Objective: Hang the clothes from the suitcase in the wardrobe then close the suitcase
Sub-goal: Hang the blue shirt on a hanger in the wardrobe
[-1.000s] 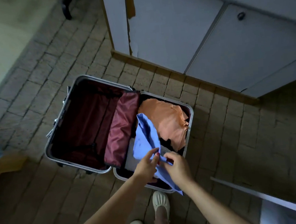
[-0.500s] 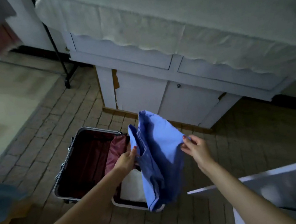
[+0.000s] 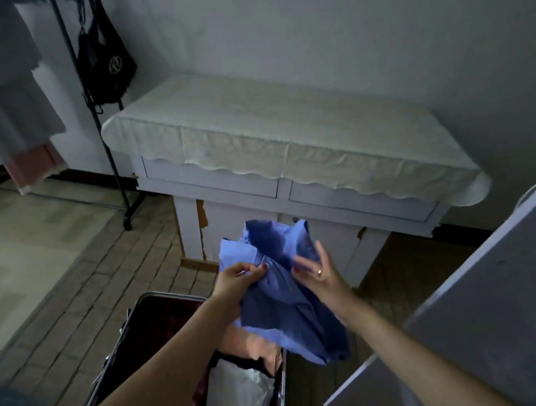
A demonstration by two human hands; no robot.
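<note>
Since half a second ago our view has tipped upward, so that more of the wall and the cloth-covered white worktop (image 3: 283, 125) shows, and the crumpled blue cotton shirt (image 3: 281, 289) has come higher, clear of the open silver-rimmed suitcase with its dark red lining (image 3: 146, 324).

We judge the step in hand to be lifting this shirt out and sorting it for hanging; the suitcase is not yet emptied, since a peach-coloured garment (image 3: 247, 341) and a white folded one (image 3: 237, 397) still lie in its near half at about 6 o'clock.

Our left hand (image 3: 236, 280) has its fingers curled round a bunch of the blue fabric near the collar end, gripping it. Our right hand (image 3: 320, 272) is spread with straight fingers, its palm against the shirt's right side, and we cannot see it pinching anything. The shirt hangs between the two hands, its upper folds rising toward 12 o'clock and its tail drooping toward 5 o'clock over the suitcase's right rim.

Next, we think, the shirt must be shaken open, its shoulders found, and carried to the wardrobe, whose pale open door (image 3: 496, 292) stands at 4 o'clock. A black clothes rail (image 3: 91, 117) with hung garments stands at 10 o'clock.
</note>
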